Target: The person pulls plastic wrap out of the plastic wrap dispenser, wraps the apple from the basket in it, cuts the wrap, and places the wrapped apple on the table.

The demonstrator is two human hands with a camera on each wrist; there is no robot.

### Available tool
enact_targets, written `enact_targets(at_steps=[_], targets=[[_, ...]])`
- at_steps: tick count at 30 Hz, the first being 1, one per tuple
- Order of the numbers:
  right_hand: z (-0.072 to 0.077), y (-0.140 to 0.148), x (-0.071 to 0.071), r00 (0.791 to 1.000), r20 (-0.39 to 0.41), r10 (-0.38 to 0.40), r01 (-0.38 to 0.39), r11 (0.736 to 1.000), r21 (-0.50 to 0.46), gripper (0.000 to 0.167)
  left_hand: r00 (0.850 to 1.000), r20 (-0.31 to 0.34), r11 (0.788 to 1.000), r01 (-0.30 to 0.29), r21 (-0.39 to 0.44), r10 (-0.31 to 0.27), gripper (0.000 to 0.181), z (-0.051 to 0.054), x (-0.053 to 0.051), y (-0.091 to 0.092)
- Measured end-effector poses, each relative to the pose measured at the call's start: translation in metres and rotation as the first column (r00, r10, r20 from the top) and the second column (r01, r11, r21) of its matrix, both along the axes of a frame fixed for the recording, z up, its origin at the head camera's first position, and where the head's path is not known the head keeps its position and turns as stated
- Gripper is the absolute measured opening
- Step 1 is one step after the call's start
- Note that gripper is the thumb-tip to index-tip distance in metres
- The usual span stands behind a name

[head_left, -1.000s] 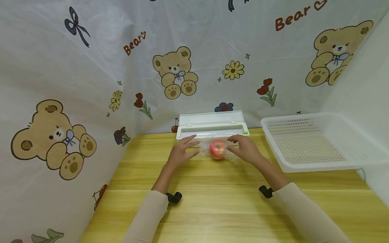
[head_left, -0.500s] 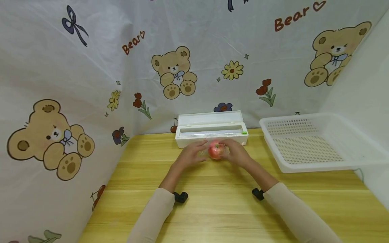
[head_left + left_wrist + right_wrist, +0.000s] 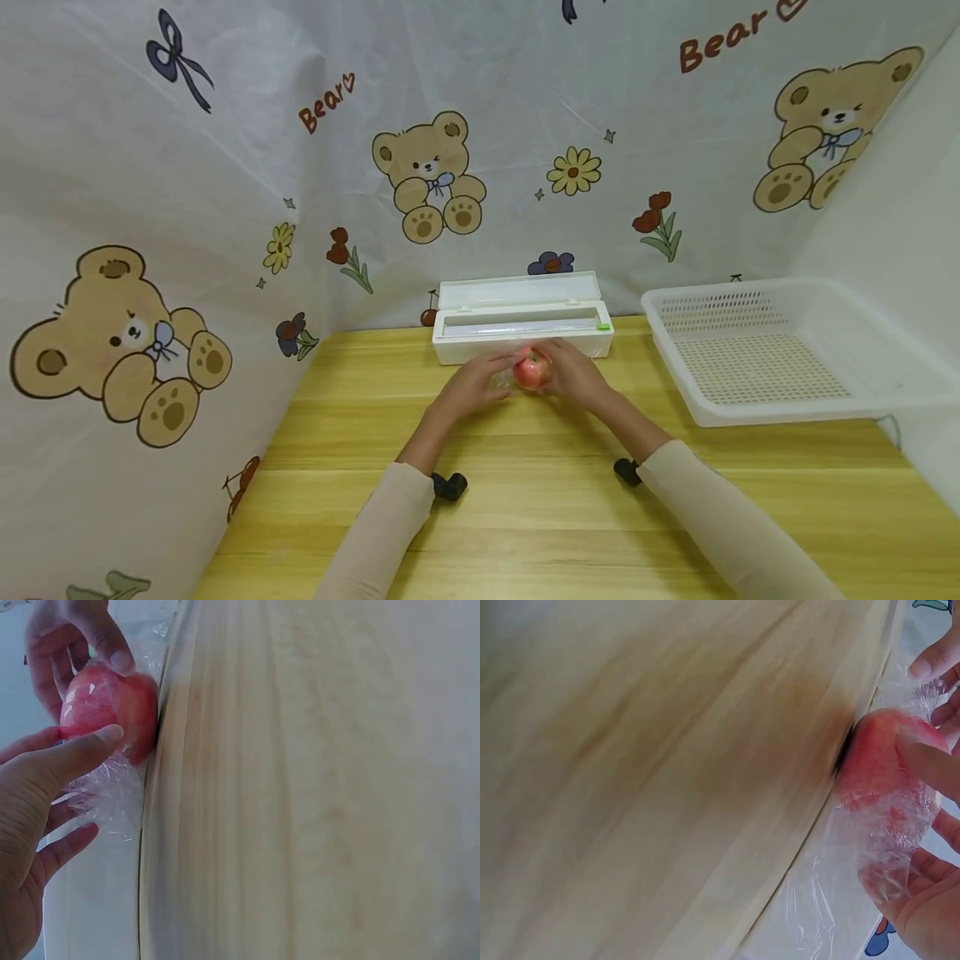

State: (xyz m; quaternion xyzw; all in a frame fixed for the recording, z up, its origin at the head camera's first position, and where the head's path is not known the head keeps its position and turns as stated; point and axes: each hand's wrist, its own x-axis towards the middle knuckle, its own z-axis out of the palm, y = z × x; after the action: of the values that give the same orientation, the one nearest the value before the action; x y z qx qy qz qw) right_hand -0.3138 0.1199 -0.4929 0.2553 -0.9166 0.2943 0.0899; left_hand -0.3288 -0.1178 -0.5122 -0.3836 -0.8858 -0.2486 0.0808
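Observation:
A red apple (image 3: 532,369) wrapped in clear cling film sits on the table, just in front of a white cling film box (image 3: 523,350). My left hand (image 3: 474,385) is at its left side, the thumb and forefinger touching it. Loose crinkled film (image 3: 112,791) bunches between that hand's fingers in the left wrist view. From the right, my right hand (image 3: 576,373) holds the apple, thumb on the near side and fingers curled behind. More loose film (image 3: 810,907) trails from the apple in the right wrist view. The fingers partly cover the fruit.
The box's lid (image 3: 521,292) stands raised against the bear-print curtain (image 3: 510,225), and a green cutter piece (image 3: 603,327) shows at its right end. A white perforated basket (image 3: 675,367) stands at the right on the wooden table (image 3: 540,500).
Both hands have moved inward from beside the apple and now touch it. The apple has shifted slightly left. The box and the basket have stayed put.

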Motion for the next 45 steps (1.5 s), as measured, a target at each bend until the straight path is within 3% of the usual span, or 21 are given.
enact_targets(at_steps=[4,12,20,34,45], targets=[[-0.001,-0.001,-0.003,1.0,-0.023,-0.003,0.003,1.0,0.028,0.075,1.0,0.007,1.0,-0.017,0.001,0.017,0.076,0.001,0.0,0.001],[0.001,0.001,-0.006,0.999,0.015,0.038,-0.038,0.998,0.046,0.07,0.998,0.026,0.999,-0.053,-0.012,0.053,0.08,0.001,0.001,0.003],[0.002,0.005,-0.007,0.991,0.065,0.116,-0.114,0.993,-0.039,0.056,0.997,0.036,0.997,-0.063,-0.04,0.065,0.077,0.001,-0.001,0.006],[0.0,0.008,-0.007,0.976,0.216,0.015,0.011,0.993,-0.119,0.042,0.995,0.053,0.993,-0.082,-0.08,0.086,0.08,-0.001,-0.002,0.013],[-0.004,0.013,-0.005,0.926,0.377,-0.004,0.086,0.976,-0.201,0.047,0.994,0.049,0.993,-0.093,-0.079,0.097,0.078,0.001,0.0,0.013]])
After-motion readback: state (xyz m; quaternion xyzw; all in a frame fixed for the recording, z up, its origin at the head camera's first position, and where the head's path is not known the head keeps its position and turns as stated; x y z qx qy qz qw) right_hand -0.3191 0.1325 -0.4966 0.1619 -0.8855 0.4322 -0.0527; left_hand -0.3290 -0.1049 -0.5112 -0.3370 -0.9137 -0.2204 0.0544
